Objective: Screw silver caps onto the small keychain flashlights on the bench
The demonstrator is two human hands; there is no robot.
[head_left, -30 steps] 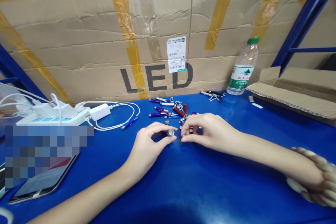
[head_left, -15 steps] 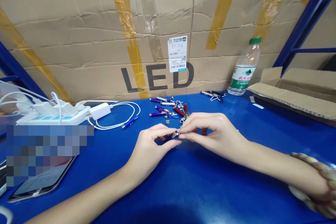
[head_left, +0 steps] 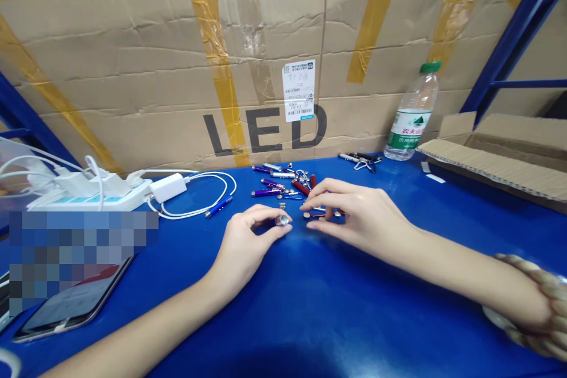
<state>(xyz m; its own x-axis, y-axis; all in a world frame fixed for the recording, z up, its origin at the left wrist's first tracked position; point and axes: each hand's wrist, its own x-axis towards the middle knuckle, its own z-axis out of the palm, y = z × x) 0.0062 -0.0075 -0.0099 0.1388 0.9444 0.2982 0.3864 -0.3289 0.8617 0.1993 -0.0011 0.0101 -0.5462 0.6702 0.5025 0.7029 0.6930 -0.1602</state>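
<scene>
My left hand (head_left: 246, 241) rests on the blue table (head_left: 310, 307) and pinches a small silver-ended keychain torch (head_left: 280, 221) between thumb and forefinger. My right hand (head_left: 354, 215) hovers just right of it, fingers curled over small round button cells (head_left: 319, 218) lying on the table; thumb and forefinger are close together over one cell, and whether they grip it is unclear. Behind the hands lies a heap of purple, red and silver keychain torches (head_left: 287, 183) with loose metal parts.
A large taped cardboard box marked LED (head_left: 266, 71) stands along the back. At left are a white power strip (head_left: 84, 195) with chargers and cable, and a phone (head_left: 71, 307). A water bottle (head_left: 411, 112) and open carton (head_left: 500, 153) stand at right.
Half a second ago both hands met at the torch's silver end. Now my right hand has drawn back to the right, over the button cells, and my left hand holds the torch alone.
</scene>
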